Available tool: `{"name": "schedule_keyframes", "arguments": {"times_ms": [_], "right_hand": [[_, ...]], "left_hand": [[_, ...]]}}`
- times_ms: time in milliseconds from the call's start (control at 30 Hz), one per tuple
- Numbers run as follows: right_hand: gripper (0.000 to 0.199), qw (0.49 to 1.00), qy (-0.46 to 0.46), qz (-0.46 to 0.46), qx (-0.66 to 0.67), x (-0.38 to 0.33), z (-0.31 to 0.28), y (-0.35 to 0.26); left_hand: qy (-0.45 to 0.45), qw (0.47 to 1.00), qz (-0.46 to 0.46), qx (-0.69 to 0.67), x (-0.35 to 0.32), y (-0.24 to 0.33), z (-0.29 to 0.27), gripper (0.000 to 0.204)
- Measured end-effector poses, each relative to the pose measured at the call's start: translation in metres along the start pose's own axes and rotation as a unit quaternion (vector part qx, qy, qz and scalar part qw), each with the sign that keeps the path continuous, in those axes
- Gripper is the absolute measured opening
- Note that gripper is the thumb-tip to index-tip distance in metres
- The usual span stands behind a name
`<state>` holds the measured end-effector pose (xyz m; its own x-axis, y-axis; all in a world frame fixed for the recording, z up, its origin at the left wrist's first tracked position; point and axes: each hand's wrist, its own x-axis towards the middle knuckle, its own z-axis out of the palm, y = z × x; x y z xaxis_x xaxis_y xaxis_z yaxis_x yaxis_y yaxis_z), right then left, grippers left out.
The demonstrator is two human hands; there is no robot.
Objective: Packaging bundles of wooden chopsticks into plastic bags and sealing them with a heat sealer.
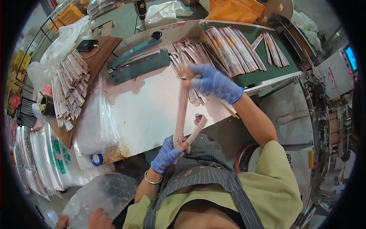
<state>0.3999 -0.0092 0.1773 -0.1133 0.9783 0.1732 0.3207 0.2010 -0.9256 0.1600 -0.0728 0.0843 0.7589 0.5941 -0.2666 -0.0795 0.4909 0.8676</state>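
Observation:
My left hand [167, 154], in a blue glove with bare fingertips, is closed round a long, narrow, pinkish-white sleeve [182, 114]. A second pale strip [197, 129] with a curled end angles up from the same grip. At the sleeve's upper end is my right hand [217, 84], gloved alike and blurred by motion. It is closed round thin tan sticks [230, 109], which poke out below the palm and past the fingers. Behind it, a loose pile of printed narrow sleeves [185, 57] lies on the white table [145, 110].
A grey-green sealer-like device [141, 65] stands at the table's back. Filled narrow packets [232, 49] lie on a green surface at right. More sleeves [70, 86] cover a brown board beside clear plastic bags [97, 126]. Another person's hand [101, 219] shows lower left; machinery [331, 114] stands right.

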Motion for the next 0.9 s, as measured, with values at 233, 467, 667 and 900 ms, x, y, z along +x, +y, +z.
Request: {"name": "schedule_keyframes", "arguments": {"times_ms": [233, 467, 667, 900], "right_hand": [[0.013, 0.995, 0.075, 0.071, 0.019, -0.01, 0.005, -0.012], [0.011, 0.912, -0.016, -0.221, -0.345, -0.055, 0.046, 0.019], [0.011, 0.978, 0.197, -0.072, 0.011, -0.071, 0.034, 0.008], [0.018, 0.902, 0.401, 0.101, 0.126, -0.08, 0.017, 0.022]], "left_hand": [[-0.054, 0.997, -0.043, -0.027, -0.003, 0.015, -0.007, 0.029], [-0.118, 0.976, -0.05, -0.176, -0.002, 0.019, 0.001, 0.033], [-0.088, 0.994, -0.065, 0.008, 0.012, 0.025, 0.019, 0.019], [0.115, 0.779, 0.179, 0.59, 0.038, -0.013, 0.044, 0.013]]}}
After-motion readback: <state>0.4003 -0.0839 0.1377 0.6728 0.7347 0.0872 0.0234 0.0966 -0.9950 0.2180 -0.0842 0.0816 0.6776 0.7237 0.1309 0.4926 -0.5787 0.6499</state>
